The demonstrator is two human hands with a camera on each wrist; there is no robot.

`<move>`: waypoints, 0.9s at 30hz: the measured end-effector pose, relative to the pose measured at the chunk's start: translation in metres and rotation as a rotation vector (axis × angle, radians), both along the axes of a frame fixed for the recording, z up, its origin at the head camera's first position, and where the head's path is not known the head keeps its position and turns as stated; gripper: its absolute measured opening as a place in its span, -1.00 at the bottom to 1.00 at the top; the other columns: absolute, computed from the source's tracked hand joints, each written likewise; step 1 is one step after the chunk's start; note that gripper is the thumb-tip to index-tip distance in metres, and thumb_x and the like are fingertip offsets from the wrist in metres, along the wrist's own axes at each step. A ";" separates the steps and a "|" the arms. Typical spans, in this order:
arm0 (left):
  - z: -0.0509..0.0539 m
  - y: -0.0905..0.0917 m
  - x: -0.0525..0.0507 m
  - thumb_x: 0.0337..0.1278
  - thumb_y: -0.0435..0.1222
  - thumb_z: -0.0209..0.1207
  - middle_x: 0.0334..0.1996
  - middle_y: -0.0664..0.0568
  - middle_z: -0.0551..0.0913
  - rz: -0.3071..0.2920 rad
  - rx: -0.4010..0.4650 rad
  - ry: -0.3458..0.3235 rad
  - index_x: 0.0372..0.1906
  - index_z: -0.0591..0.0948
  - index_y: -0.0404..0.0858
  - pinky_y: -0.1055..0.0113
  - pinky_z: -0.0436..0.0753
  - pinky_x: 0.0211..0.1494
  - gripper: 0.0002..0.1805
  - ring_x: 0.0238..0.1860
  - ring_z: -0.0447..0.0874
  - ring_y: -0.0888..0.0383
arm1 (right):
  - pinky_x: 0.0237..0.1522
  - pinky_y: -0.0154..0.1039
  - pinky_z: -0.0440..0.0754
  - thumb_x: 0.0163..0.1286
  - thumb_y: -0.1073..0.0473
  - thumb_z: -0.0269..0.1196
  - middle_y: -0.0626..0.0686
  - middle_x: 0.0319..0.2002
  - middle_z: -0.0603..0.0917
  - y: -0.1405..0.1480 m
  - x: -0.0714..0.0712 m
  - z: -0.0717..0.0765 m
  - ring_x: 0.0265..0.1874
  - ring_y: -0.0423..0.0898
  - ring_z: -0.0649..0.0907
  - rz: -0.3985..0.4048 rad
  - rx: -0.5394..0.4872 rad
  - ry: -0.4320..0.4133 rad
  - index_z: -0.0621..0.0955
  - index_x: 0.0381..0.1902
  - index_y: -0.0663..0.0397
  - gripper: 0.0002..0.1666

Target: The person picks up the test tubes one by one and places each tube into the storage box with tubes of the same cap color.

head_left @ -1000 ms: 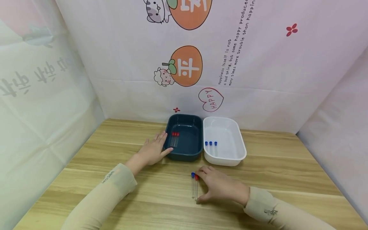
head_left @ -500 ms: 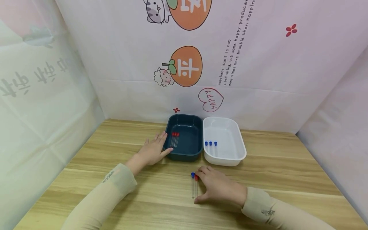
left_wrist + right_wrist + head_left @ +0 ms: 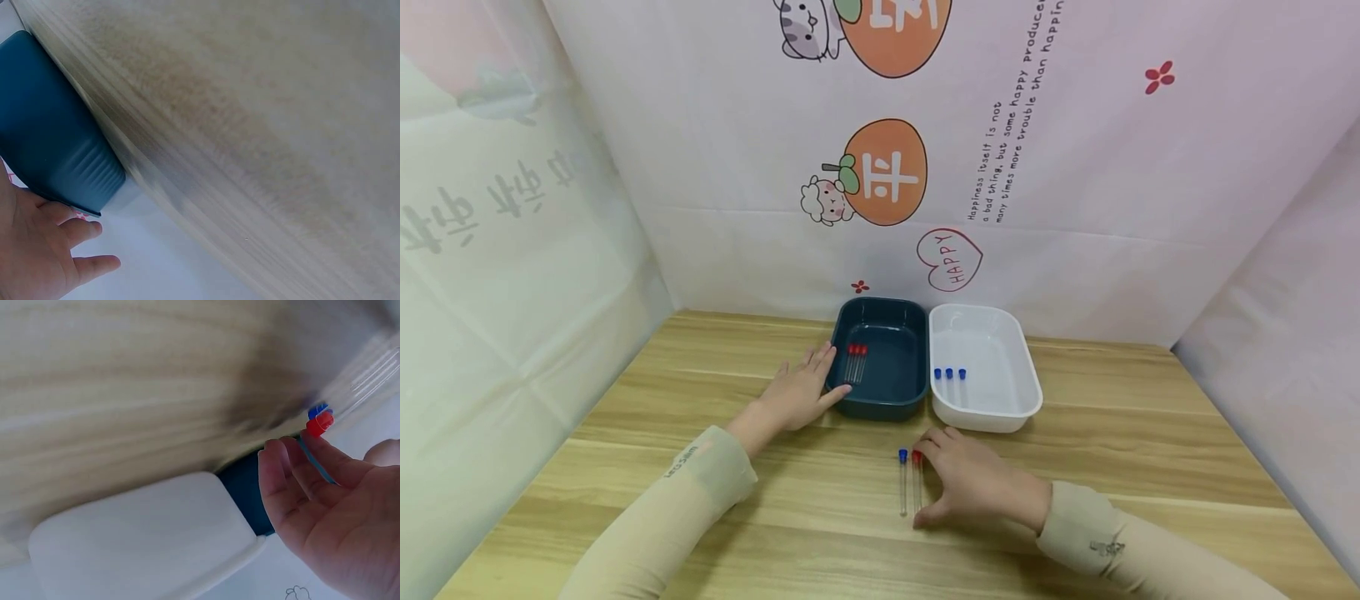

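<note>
My left hand rests with spread fingers on the left rim of the dark blue tray; in the left wrist view the fingers touch its edge. Between the index finger at its cap and the thumb at its lower end, my right hand holds a red-capped test tube. The red cap meets a fingertip in the right wrist view. Just left of it, slightly apart, lies a blue-capped test tube on the wooden table.
Several red-capped tubes lie side by side in the dark tray's left part. Next to that tray stands a white tray, with blue-capped tubes in its near left part. A printed cloth hangs behind both trays.
The red-capped test tube has shifted slightly right and away from the blue-capped one, along with my right hand's fingers. My left hand stays on the tray's rim.
</note>
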State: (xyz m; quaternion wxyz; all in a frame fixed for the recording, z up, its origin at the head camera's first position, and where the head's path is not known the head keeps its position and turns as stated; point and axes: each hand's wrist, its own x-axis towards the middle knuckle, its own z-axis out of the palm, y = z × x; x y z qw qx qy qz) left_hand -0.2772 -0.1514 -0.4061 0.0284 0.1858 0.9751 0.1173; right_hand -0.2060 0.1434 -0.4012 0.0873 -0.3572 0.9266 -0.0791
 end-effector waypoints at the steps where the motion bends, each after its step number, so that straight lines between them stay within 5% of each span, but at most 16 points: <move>1: 0.000 0.000 0.000 0.55 0.24 -0.17 0.64 -0.17 -0.09 0.000 -0.001 0.001 0.65 -0.04 -0.35 -0.37 0.02 0.49 -0.06 0.60 -0.07 -0.23 | 0.18 0.02 0.56 -0.02 -0.41 0.55 0.11 0.17 0.57 0.001 -0.001 0.001 0.10 0.05 0.54 0.002 0.005 0.009 0.56 0.27 0.26 0.11; 10: 0.000 0.000 0.001 0.56 0.23 -0.16 0.65 -0.17 -0.10 0.003 0.007 -0.008 0.65 -0.05 -0.34 -0.37 0.01 0.49 -0.06 0.60 -0.07 -0.23 | 0.24 0.02 0.54 0.03 -0.32 0.57 0.20 0.16 0.59 0.004 -0.006 0.021 0.16 0.11 0.56 0.059 -0.010 0.082 0.55 0.26 0.37 0.07; 19: 0.000 0.000 0.000 0.56 0.23 -0.16 0.65 -0.16 -0.11 0.006 0.009 -0.011 0.65 -0.06 -0.33 -0.38 0.02 0.48 -0.06 0.60 -0.08 -0.24 | 0.15 0.01 0.60 0.03 -0.34 0.57 0.21 0.20 0.58 0.006 -0.010 0.036 0.11 0.10 0.57 0.002 -0.002 0.046 0.52 0.30 0.33 0.11; 27: -0.001 -0.001 -0.001 0.56 0.23 -0.16 0.65 -0.16 -0.12 0.004 0.023 -0.018 0.65 -0.07 -0.34 -0.38 0.02 0.48 -0.06 0.60 -0.08 -0.24 | 0.18 0.05 0.59 0.05 -0.34 0.56 0.22 0.20 0.58 0.007 -0.011 0.044 0.14 0.14 0.57 0.033 -0.021 0.085 0.51 0.31 0.36 0.12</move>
